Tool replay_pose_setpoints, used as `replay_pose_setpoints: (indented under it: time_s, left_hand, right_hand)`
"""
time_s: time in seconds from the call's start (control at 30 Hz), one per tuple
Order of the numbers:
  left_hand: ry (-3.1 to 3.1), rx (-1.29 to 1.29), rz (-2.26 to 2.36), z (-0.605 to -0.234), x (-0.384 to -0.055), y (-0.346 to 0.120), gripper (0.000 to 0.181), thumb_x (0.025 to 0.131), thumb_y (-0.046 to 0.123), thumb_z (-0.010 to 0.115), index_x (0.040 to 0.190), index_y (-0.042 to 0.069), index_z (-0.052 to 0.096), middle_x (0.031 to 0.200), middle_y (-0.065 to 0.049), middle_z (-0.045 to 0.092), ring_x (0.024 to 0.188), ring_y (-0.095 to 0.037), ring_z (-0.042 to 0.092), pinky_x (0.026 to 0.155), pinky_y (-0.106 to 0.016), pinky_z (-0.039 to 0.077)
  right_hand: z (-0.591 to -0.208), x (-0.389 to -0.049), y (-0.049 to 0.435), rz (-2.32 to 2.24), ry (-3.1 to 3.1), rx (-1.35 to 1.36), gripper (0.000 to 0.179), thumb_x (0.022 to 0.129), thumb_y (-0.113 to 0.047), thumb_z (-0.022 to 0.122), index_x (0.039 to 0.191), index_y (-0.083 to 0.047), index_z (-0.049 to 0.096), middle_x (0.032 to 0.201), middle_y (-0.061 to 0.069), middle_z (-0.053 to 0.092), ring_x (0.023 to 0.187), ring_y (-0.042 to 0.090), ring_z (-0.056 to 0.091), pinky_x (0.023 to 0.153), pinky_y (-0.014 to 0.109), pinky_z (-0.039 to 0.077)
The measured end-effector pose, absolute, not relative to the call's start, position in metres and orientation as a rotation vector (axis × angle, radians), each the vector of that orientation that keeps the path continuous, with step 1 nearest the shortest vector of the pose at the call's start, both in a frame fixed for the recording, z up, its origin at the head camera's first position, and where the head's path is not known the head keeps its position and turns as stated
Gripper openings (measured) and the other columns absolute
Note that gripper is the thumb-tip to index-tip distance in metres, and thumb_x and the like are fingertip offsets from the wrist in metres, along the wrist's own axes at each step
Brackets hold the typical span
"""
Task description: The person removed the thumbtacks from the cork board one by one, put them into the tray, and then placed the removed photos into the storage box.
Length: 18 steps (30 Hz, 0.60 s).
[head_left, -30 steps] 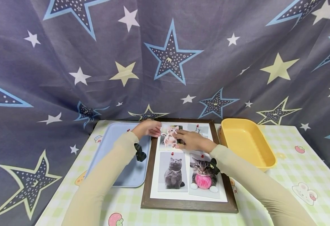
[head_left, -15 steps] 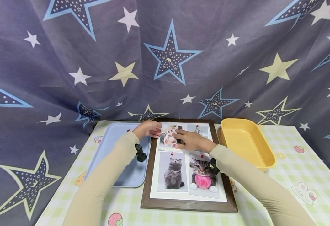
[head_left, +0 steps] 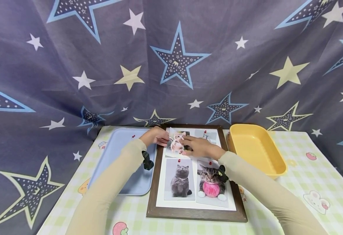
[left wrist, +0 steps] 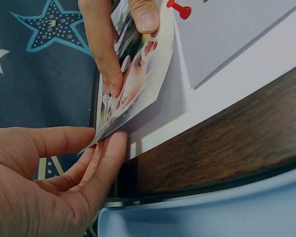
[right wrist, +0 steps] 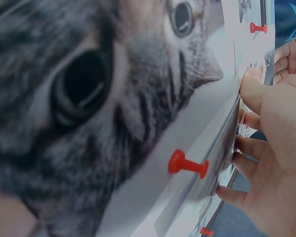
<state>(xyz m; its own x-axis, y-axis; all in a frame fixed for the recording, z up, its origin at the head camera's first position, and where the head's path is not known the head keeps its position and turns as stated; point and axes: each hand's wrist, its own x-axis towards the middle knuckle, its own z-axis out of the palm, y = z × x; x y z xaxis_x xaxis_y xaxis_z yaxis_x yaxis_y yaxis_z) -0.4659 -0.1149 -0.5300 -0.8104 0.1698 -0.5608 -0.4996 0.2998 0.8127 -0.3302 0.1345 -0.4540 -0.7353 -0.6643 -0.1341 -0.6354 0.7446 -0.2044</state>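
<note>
A kitten photo lies at the upper left of the white board inside a dark brown wooden frame. My left hand pinches its left edge between thumb and fingers; in the left wrist view that side of the photo stands lifted off the board. With extended fingers, my right hand rests on the photo's face. Below are a grey cat photo and a tabby photo, each with a red pushpin at its top. Another pinned photo at upper right is partly hidden by my right hand.
Left of the frame lies a blue tray with a red pushpin in it. A yellow bin stands to the right. A checked cloth covers the table, and a starry curtain hangs right behind it.
My left hand has shifted slightly right, and the left edge of the kitten photo has risen a little. My right hand stays in place on the photo.
</note>
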Motion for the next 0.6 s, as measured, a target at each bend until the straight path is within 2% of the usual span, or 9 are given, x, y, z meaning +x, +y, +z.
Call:
replay_pose_setpoints:
  time_s: [0.17, 0.2, 0.27, 0.3, 0.47, 0.5, 0.57, 0.6]
  left_hand:
    - [2.034, -0.243, 1.493, -0.524, -0.455, -0.113, 0.059, 0.075, -0.01, 0.082, 0.13, 0.002, 0.062, 0.102, -0.017, 0.07, 0.082, -0.025, 0.071, 0.074, -0.036, 0.066]
    - [2.031, -0.224, 1.497, -0.528, -0.457, -0.113, 0.061, 0.073, -0.01, 0.084, 0.13, 0.0, 0.062, 0.098, -0.018, 0.069, 0.079, -0.026, 0.07, 0.07, -0.035, 0.066]
    - [2.042, -0.215, 1.508, -0.537, -0.46, -0.115, 0.062, 0.071, -0.011, 0.085, 0.127, -0.003, 0.059, 0.091, -0.018, 0.068, 0.073, -0.026, 0.07, 0.066, -0.034, 0.065]
    - [2.062, -0.227, 1.493, -0.54, -0.459, -0.115, 0.063, 0.072, -0.012, 0.084, 0.128, -0.002, 0.059, 0.092, -0.017, 0.068, 0.076, -0.025, 0.071, 0.07, -0.035, 0.066]
    - [2.096, -0.213, 1.517, -0.563, -0.472, -0.118, 0.06, 0.067, -0.016, 0.083, 0.118, -0.001, 0.056, 0.08, -0.015, 0.067, 0.068, -0.023, 0.069, 0.064, -0.035, 0.065]
    - [2.105, -0.223, 1.506, -0.558, -0.469, -0.117, 0.06, 0.067, -0.016, 0.083, 0.119, 0.001, 0.056, 0.083, -0.014, 0.068, 0.071, -0.022, 0.07, 0.067, -0.035, 0.066]
    - [2.097, -0.191, 1.515, -0.544, -0.46, -0.114, 0.058, 0.067, -0.016, 0.083, 0.116, -0.001, 0.055, 0.079, -0.015, 0.067, 0.069, -0.023, 0.069, 0.063, -0.034, 0.065]
    - [2.121, -0.191, 1.499, -0.531, -0.449, -0.111, 0.057, 0.07, -0.017, 0.08, 0.118, -0.002, 0.054, 0.084, -0.017, 0.069, 0.073, -0.024, 0.071, 0.068, -0.036, 0.066]
  right_hand:
    - [-0.455, -0.329, 0.136, -0.222, 2.741, -1.015, 0.063, 0.105, -0.044, 0.054, 0.159, -0.016, 0.037, 0.168, 0.013, 0.027, 0.142, 0.04, 0.046, 0.102, 0.055, 0.052]
    - [-0.455, -0.329, 0.136, -0.221, 2.737, -1.012, 0.064, 0.105, -0.044, 0.053, 0.159, -0.016, 0.036, 0.168, 0.013, 0.027, 0.142, 0.04, 0.046, 0.102, 0.055, 0.053]
    - [-0.455, -0.329, 0.136, -0.219, 2.724, -1.007, 0.064, 0.105, -0.045, 0.053, 0.159, -0.016, 0.035, 0.168, 0.013, 0.026, 0.143, 0.041, 0.045, 0.101, 0.055, 0.053]
    - [-0.455, -0.329, 0.135, -0.22, 2.718, -1.009, 0.064, 0.105, -0.045, 0.052, 0.159, -0.016, 0.035, 0.168, 0.014, 0.025, 0.143, 0.041, 0.044, 0.102, 0.055, 0.052]
    - [-0.454, -0.329, 0.134, -0.233, 2.703, -1.005, 0.064, 0.106, -0.044, 0.052, 0.16, -0.016, 0.034, 0.168, 0.014, 0.024, 0.145, 0.041, 0.042, 0.106, 0.057, 0.05]
    - [-0.453, -0.329, 0.134, -0.234, 2.704, -0.997, 0.064, 0.106, -0.045, 0.052, 0.16, -0.016, 0.034, 0.169, 0.013, 0.024, 0.145, 0.041, 0.042, 0.107, 0.057, 0.049]
    - [-0.452, -0.328, 0.134, -0.242, 2.708, -0.978, 0.064, 0.105, -0.044, 0.052, 0.16, -0.017, 0.034, 0.169, 0.013, 0.024, 0.145, 0.041, 0.043, 0.106, 0.057, 0.049]
    - [-0.451, -0.328, 0.135, -0.242, 2.711, -0.968, 0.064, 0.105, -0.045, 0.053, 0.16, -0.017, 0.034, 0.169, 0.012, 0.023, 0.145, 0.041, 0.043, 0.106, 0.057, 0.05]
